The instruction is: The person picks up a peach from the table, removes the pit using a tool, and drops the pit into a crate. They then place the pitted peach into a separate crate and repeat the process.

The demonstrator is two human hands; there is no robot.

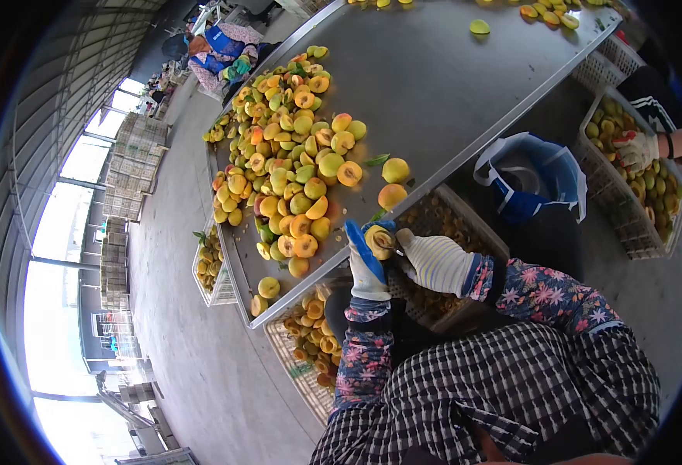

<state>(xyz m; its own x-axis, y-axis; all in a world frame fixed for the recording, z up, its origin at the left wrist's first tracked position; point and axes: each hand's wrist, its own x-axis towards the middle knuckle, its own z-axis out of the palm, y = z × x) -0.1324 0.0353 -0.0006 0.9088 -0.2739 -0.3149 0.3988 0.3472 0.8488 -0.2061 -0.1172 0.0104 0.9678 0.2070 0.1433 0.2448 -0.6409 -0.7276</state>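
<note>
My left hand, in a white and blue glove, is closed around a cut yellow peach, its brownish middle facing me. My right hand, in a striped white glove, comes up to the peach from the right with its fingers closed. Whatever the right hand grips is mostly hidden; a small thin shape shows at its fingertips. Just beyond my hands, the metal table bears a heap of whole and halved peaches. Two peaches lie apart from the heap near the table's edge.
Below the table edge stand a crate of peach halves and another crate with dark bits. A blue bucket is to the right. A co-worker's gloved hand rests in a crate of peaches. Another person works across the table.
</note>
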